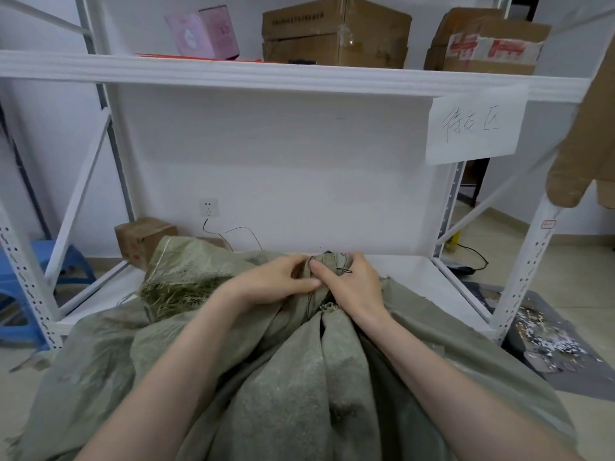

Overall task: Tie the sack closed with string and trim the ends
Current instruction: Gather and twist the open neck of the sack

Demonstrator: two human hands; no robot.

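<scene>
A large grey-green woven sack [286, 387] lies in front of me, its mouth gathered into a bunched neck [327, 262]. My left hand [276, 277] grips the neck from the left. My right hand [356, 284] grips it from the right, thumb pressed across the front. A thin dark string [344, 270] runs around the neck, and a small loop of it shows by my right fingers. Another dark strand [243, 232] trails behind the sack toward the wall. A frayed flap [173, 287] of sack lies to the left.
The sack rests against a white metal shelf rack [432, 271]. A small cardboard box [143, 239] and a wall socket [209, 207] are behind. Cardboard boxes [336, 31] and a pink box [203, 33] stand on the upper shelf. A blue stool [40, 271] stands left, a dark mat with scraps [545, 341] right.
</scene>
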